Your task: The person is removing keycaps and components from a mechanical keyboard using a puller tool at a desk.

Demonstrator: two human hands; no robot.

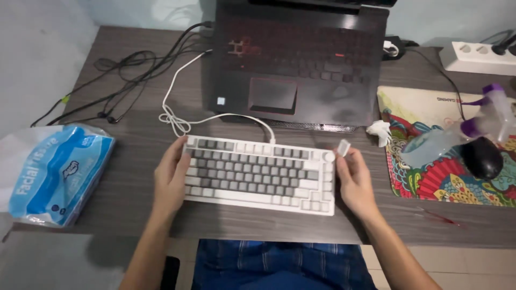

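Keyboard (pixel 259 174), white and grey, long axis left-right on desk (pixel 134 209) before laptop (pixel 295 64); left hand (pixel 171 177) grips its left end, right hand (pixel 352 180) at right end pinches small white keycap (pixel 343 147).

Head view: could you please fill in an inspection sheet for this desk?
Surface: dark wood-grain desk.
Job's things: white and grey keyboard; small white keycap.
Clutter: tissue pack, spray bottle, black mouse on patterned mat, crumpled tissue.
Hands: left hand grips the keyboard's left edge; right hand at the right edge pinches the keycap.
Cables: white cable to the keyboard; black cables.
Surroundings: laptop, power strip.
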